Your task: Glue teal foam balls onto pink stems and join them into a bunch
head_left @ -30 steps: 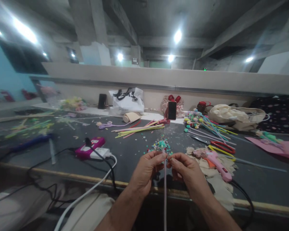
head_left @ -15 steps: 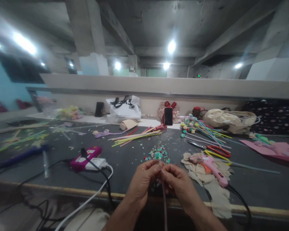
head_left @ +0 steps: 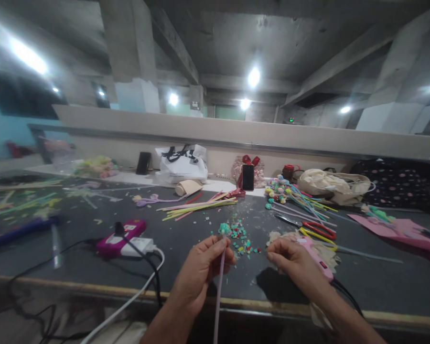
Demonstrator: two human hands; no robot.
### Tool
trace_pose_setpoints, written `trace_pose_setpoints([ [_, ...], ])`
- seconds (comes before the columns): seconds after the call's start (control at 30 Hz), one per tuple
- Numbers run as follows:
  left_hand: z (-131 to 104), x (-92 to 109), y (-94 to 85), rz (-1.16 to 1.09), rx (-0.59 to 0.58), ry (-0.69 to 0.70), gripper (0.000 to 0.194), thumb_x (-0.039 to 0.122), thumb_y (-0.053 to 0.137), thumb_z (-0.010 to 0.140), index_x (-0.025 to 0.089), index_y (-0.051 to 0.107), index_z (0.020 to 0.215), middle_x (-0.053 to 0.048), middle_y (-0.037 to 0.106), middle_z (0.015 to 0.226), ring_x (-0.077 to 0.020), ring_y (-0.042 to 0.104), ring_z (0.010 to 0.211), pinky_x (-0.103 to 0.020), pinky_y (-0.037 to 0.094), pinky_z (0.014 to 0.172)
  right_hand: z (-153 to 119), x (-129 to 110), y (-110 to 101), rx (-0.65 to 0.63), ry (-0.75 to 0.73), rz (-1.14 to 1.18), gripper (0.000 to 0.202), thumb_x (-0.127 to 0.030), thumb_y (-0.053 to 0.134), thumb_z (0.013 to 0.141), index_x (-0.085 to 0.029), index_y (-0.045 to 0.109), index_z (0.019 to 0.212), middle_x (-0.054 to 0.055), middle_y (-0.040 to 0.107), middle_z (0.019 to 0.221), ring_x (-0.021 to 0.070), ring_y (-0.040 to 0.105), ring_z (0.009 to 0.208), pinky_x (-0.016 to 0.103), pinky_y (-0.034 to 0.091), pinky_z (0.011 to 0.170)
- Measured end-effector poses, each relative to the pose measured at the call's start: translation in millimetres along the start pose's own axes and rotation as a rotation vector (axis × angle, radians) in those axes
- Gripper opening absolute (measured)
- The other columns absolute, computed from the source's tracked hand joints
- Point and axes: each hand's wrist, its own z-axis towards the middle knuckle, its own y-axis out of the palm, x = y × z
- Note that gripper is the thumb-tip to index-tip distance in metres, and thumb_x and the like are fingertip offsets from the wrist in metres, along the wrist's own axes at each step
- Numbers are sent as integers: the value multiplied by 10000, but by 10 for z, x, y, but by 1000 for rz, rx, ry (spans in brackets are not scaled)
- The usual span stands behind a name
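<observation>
"While the left hand (head_left: 202, 265) was up at the lower centre of the frame, what did it have?"

"A slim lilac stem (head_left: 219, 291). Its grip pinched the stem between thumb and fingers, just under a turquoise bead cluster (head_left: 224, 229) at the top. The stem ran down past the lower edge of the frame, leaning slightly."

"And the right hand (head_left: 290, 255)?"

"It was well apart from the stem, right of centre. Its fingers were curled, the thumb near them; I couldn't tell whether that grip was pressed together or pinched something tiny."

"What lay near it?"

"A pink glue gun (head_left: 313, 251), partly hidden behind the hand and wrist, on a crumpled beige cloth (head_left: 327, 255). Just above those were scissors (head_left: 288, 220) with red handles."

"Between the hands?"

"Loose beads (head_left: 238, 231), mostly turquoise with some red and yellow, scattered over the dark table (head_left: 179, 239)."

"Farther off?"

"Yellow and pink sticks (head_left: 200, 207) lay in a loose pile at the middle of the frame, and a heap of bead-topped stems (head_left: 277, 190) was to their right. Behind, a phone (head_left: 248, 177) stood upright, with a white bag (head_left: 182, 164) left of it. At centre left sat a magenta power strip (head_left: 121, 237) with a white adapter (head_left: 138, 247) beside it."
</observation>
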Motion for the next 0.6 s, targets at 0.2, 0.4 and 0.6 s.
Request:
trace_pose_setpoints([
  [0.2,31,15,-99,6,-5,32,145,297,580,689,157,565,722,37,553,559,-56,525,512,-138,361,462,201,-14,-47,24,-70,-228,51,-172,480,713,-178,529,702,-58,472,503,96,457,458,194,341,445],
  [0.4,25,41,-105,50,41,50,161,308,588,680,152,580,715,39,554,566,-47,518,514,-125,365,454,609,-3,-44,-87,-161,-514,149,-145,466,723,-172,601,782,-3,601,643,127,551,569,217,382,530],
  [0.6,101,23,-127,43,84,62,175,319,603,662,153,583,713,40,555,560,-50,525,504,-122,363,433,962,92,171,-241,-220,-780,157,-220,455,820,-162,576,903,40,597,909,157,555,800,323,418,713],
])
